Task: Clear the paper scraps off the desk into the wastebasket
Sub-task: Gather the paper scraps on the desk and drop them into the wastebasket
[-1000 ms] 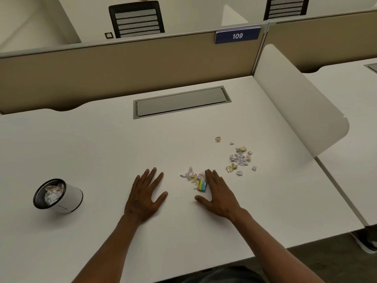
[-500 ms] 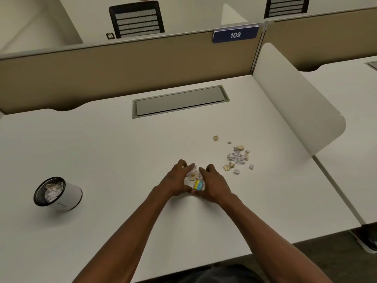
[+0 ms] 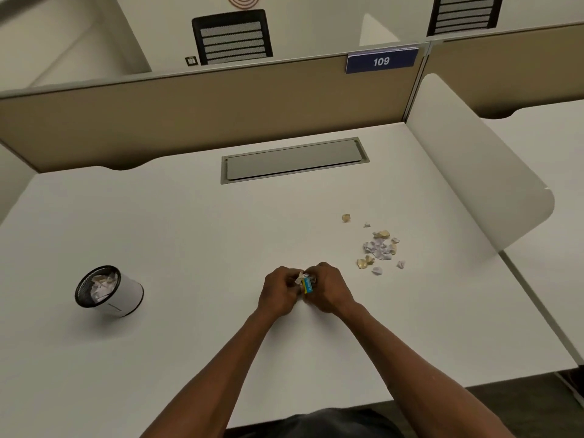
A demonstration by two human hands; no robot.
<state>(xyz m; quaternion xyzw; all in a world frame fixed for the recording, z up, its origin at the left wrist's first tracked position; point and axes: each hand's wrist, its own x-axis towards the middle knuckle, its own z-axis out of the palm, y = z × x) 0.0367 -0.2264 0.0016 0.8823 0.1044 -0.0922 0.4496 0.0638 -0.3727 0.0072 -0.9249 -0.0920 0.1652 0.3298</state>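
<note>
Left hand (image 3: 279,294) and right hand (image 3: 328,292) meet at mid-desk (image 3: 189,232) toward the front edge, fingers curled together around a clump of scraps (image 3: 305,281). More loose scraps (image 3: 377,248) lie near the right edge. Wastebasket (image 3: 109,290) stands toward the left edge, holding paper.

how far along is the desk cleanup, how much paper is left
Partly done. The wastebasket on the desk already holds crumpled paper. In hand: the left hand and right hand are cupped together around a small bunch of scraps, including a blue and yellow piece. Left: a loose cluster of scraps lies untouched to the right, and the gathered bunch is not yet in the basket.
</note>
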